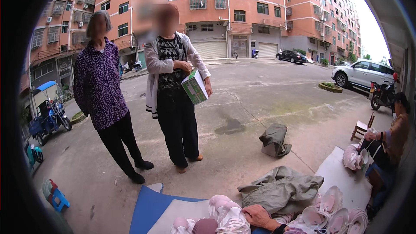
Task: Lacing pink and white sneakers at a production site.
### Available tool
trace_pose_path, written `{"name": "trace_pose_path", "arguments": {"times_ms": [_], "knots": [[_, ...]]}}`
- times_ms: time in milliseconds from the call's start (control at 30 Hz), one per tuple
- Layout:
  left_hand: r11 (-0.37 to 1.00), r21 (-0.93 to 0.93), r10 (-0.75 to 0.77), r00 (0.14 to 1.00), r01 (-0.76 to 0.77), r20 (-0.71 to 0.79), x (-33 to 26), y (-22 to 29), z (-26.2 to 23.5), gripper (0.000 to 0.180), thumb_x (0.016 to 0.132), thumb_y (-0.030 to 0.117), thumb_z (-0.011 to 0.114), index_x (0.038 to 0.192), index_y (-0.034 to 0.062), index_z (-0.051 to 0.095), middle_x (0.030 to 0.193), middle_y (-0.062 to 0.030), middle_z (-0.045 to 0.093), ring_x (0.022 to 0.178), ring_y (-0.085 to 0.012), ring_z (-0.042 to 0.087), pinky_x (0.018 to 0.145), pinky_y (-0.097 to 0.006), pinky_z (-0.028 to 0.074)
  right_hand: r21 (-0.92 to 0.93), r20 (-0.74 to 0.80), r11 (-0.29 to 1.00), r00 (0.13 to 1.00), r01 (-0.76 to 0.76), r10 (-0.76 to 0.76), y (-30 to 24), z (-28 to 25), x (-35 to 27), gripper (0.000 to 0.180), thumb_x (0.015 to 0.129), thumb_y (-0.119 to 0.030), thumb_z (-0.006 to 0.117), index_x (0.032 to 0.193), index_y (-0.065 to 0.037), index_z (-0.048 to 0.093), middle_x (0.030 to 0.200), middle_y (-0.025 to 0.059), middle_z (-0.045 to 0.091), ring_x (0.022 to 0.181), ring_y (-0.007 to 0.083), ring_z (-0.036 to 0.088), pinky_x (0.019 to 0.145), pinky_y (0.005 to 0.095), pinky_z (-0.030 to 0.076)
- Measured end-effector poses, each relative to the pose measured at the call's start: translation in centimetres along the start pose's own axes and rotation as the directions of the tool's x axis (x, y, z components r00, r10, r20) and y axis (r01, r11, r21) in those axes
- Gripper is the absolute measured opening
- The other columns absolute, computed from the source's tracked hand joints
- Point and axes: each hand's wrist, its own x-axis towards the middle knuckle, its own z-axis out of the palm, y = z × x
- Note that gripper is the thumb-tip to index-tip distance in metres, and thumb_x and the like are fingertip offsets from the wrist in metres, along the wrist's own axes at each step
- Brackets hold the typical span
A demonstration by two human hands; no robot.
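Note:
At the bottom edge, my right hand (pixel 258 216), with a dark band at the wrist, reaches in from the lower right. Its fingers curl down against a white and pink sneaker (pixel 234 220) and look closed on its edge; the fingertips are partly hidden. Beside that shoe, more pale pink sneakers (pixel 220 204) crowd together. A rounded mauve thing (pixel 204 226) lies just left of them. To the right of my hand is a heap of white and pink shoes (pixel 331 199). My left hand does not show.
A crumpled olive cloth (pixel 279 190) lies beyond my hand, and another drapes a box (pixel 274 141). Two people stand ahead; one holds a green and white carton (pixel 196 87). At right a seated person handles shoes (pixel 353 157). A blue sheet (pixel 151 206) covers ground at front left.

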Motion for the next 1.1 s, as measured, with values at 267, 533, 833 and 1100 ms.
{"name": "trace_pose_path", "arguments": {"times_ms": [267,533,833,1100], "knots": [[0.999,-0.051,-0.018,0.998,0.021,0.058,0.9,-0.9,0.2,0.055,0.084,0.011,0.066,0.132,0.0028,0.041,0.141,-0.0106,0.040,0.134,-0.0300,0.031,0.113,-0.051,0.016,0.065,-0.005,0.998,1.000,0.024,-0.024,-1.2,0.3,1.2,0.022,0.084,-0.014,0.060,0.104,-0.008,0.069,0.096,0.0122,0.071,0.094,0.0295,0.067,0.087,0.0395,0.050],[0.997,0.002,-0.080,0.991,0.080,0.107,1.3,0.6,0.3,0.052,0.084,0.011,0.067,0.130,0.0028,0.043,0.139,-0.0108,0.041,0.132,-0.0301,0.033,0.113,-0.051,0.018,0.053,-0.027,0.998,0.999,0.038,-0.036,-0.3,1.1,1.2,0.019,0.084,-0.014,0.061,0.101,-0.009,0.069,0.095,0.0109,0.071,0.091,0.0291,0.067,0.084,0.0396,0.050],[0.997,0.056,-0.067,0.990,0.060,0.120,1.6,0.2,1.4,0.050,0.083,0.011,0.067,0.127,0.0028,0.045,0.137,-0.0111,0.043,0.130,-0.0302,0.035,0.112,-0.051,0.020,0.065,-0.034,0.996,0.997,0.065,-0.063,-0.2,1.4,0.8,0.021,0.083,-0.014,0.060,0.101,-0.009,0.069,0.093,0.0125,0.071,0.090,0.0299,0.068,0.084,0.0401,0.050],[0.983,0.127,-0.149,0.982,0.134,0.118,0.8,0.9,3.6,0.048,0.083,0.011,0.067,0.125,0.0028,0.047,0.134,-0.0113,0.045,0.129,-0.0303,0.037,0.111,-0.051,0.022,0.064,-0.071,0.997,0.997,0.042,-0.037,-0.3,1.1,0.5,0.021,0.083,-0.014,0.061,0.101,-0.009,0.070,0.091,0.0128,0.070,0.090,0.0301,0.067,0.083,0.0405,0.050]]}}
